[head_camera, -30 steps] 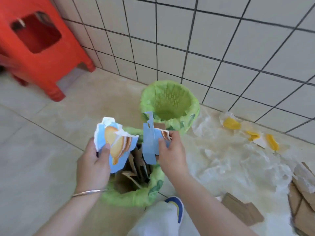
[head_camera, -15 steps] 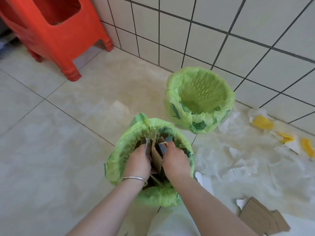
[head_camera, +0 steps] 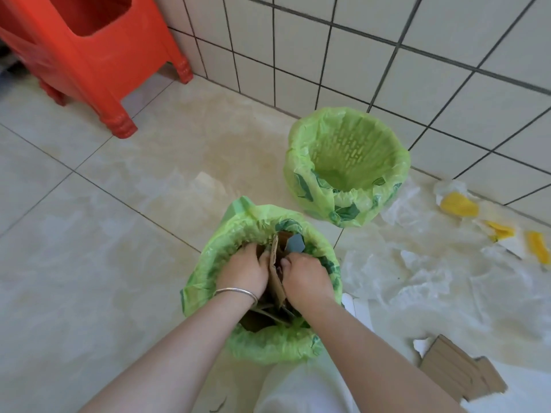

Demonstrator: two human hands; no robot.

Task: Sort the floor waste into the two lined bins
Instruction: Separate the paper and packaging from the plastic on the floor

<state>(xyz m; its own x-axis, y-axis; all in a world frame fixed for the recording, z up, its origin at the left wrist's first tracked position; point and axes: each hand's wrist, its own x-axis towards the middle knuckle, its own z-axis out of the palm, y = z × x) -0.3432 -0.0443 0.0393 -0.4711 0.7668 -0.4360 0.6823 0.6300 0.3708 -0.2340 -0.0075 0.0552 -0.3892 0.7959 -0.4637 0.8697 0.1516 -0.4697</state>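
Both hands are lowered into the near bin, a round basket lined with a light-green plastic bag [head_camera: 208,281], which stands on the beige tiled floor [head_camera: 89,263] in the lower centre of the view. The left hand [head_camera: 243,271], with a thin silver bangle [head_camera: 235,292] at the wrist, sits at the left side of the bin mouth; the right hand [head_camera: 305,278] sits at the right side. Fingers of both hands curl downward into the contents, but whether they grip any piece cannot be told — the fingertips are hidden among the waste. An upright brown corrugated cardboard strip [head_camera: 275,281] stands between the two hands, and a grey-blue torn card piece [head_camera: 295,242] shows just beyond them, inside the same bin. The second green-lined perforated bin [head_camera: 347,165] stands farther and to the right, close to the white tiled wall [head_camera: 387,70]; no waste is visible inside it. Waste on the floor lies to the right of both bins: crumpled thin white plastic film [head_camera: 417,278], yellow peel-like scraps on white paper [head_camera: 459,204] near the wall, and flat brown cardboard pieces [head_camera: 456,371] at the near right. A red plastic stool [head_camera: 89,55] stands at the far left, well apart from the bins.
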